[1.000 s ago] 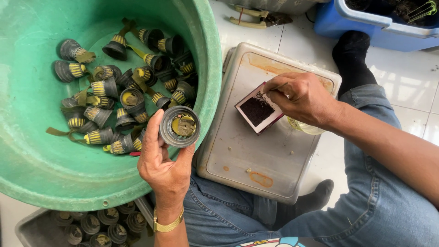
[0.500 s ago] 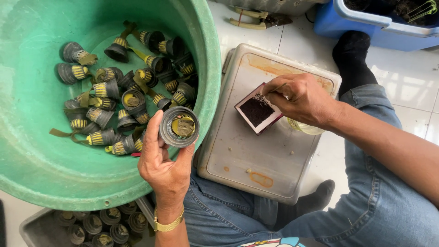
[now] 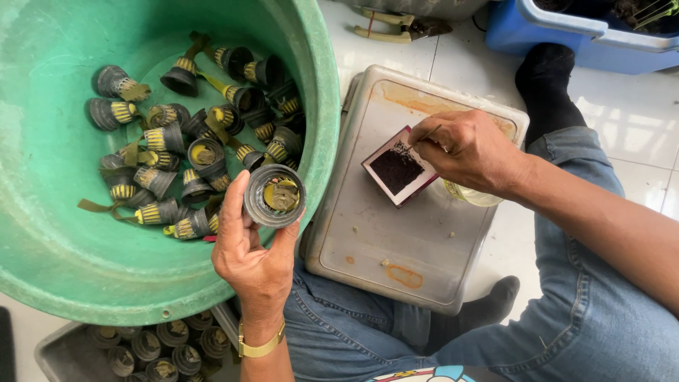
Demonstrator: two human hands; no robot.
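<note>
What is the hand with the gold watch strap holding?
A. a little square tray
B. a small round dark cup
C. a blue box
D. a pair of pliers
B: the left hand, the one with the gold strap, grips a small round dark cup at the rim of the green basin, while the right hand is at the little square tray.

Off to your far side, a blue plastic bin (image 3: 566,35) sits on the white tiled floor (image 3: 636,120) — just its near rim and wall show at the top right. Between it and the tub's rim lies a pair of pliers with yellowish handles (image 3: 396,25), flat on the tiles. At the lower left, under the tub, a grey tray (image 3: 53,350) holds more dark ribbed cups (image 3: 163,346) — packed close together.
</note>
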